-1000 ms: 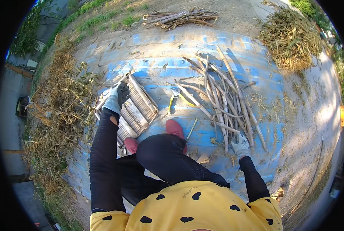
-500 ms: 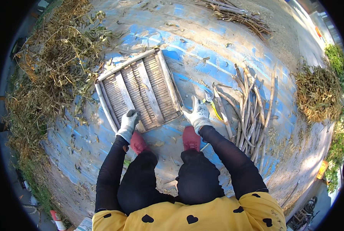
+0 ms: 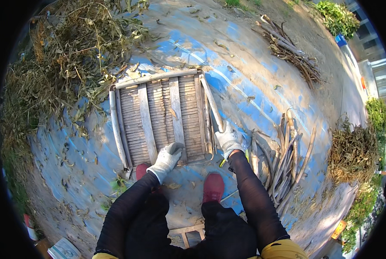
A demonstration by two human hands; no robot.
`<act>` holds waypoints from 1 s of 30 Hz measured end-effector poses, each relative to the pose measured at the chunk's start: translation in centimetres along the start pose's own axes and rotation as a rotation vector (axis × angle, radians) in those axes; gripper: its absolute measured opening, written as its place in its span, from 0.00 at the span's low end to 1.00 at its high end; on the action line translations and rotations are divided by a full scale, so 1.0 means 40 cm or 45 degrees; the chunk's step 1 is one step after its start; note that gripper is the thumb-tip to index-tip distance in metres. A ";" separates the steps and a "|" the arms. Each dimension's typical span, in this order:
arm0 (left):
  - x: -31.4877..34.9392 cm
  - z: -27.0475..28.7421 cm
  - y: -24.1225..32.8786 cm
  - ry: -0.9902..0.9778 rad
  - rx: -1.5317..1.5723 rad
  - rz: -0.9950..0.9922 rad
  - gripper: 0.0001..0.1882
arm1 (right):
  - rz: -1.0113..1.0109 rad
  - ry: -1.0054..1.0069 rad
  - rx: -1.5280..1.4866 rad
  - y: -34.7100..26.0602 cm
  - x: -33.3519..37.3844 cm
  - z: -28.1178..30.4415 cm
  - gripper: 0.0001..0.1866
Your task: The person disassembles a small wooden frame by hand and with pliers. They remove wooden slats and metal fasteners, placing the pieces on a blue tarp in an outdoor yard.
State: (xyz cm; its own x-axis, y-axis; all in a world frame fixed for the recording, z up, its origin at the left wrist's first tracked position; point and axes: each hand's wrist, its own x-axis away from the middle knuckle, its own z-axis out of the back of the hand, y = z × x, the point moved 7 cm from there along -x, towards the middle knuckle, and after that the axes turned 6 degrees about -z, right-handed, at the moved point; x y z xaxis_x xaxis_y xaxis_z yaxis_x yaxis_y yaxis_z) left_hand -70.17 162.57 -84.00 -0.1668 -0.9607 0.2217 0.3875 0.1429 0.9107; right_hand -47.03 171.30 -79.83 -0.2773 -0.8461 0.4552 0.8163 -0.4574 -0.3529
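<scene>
A weathered bamboo tray (image 3: 158, 78) with slatted bottom and pole rims lies on the ground before me. My right hand (image 3: 229, 139), in a white-grey glove, is closed around the near end of its right-hand pole (image 3: 211, 102). That pole stands away from the tray at my hand and meets it at the far corner. My left hand (image 3: 167, 160), gloved alike, is over the tray's near edge by the end of a flat wooden slat (image 3: 176, 112). Its fingers are curled, and what they may grip is hidden. Yellow-handled pruning shears (image 3: 222, 163) are mostly covered by my right hand.
Cut branches (image 3: 290, 155) lie in a pile at the right, with another stick bundle (image 3: 292, 52) farther off. Dried leafy plants (image 3: 68, 64) heap up at the far left, more (image 3: 352, 151) at the right. Blue sheeting (image 3: 80, 172) covers the ground. A wooden frame (image 3: 186, 229) shows between my legs.
My right hand has taken hold of the right-hand pole and swung its near end outward from the tray. My left hand has moved right along the near edge. The view has also turned.
</scene>
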 end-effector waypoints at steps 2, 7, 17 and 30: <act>0.009 0.002 -0.002 -0.006 0.061 0.087 0.10 | -0.301 -0.437 -0.585 0.012 0.072 -0.012 0.25; 0.014 0.019 0.026 -0.016 0.201 0.098 0.12 | 0.081 -0.025 -0.426 0.205 0.228 -0.059 0.26; 0.141 0.336 -0.013 0.778 -0.518 0.026 0.18 | 0.039 0.777 0.483 0.381 0.318 0.279 0.40; 0.361 0.373 -0.326 0.324 -0.854 1.182 0.37 | -0.074 -0.339 0.064 0.111 -0.036 -0.196 0.36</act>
State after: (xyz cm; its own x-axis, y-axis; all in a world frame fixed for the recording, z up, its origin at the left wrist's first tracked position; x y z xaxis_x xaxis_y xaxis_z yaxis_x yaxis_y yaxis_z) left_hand -91.15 150.38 -87.47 0.5881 -0.5845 0.5590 0.6780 0.7331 0.0532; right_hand -46.99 168.32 -88.46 -0.1867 -0.7139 0.6749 0.8289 -0.4832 -0.2819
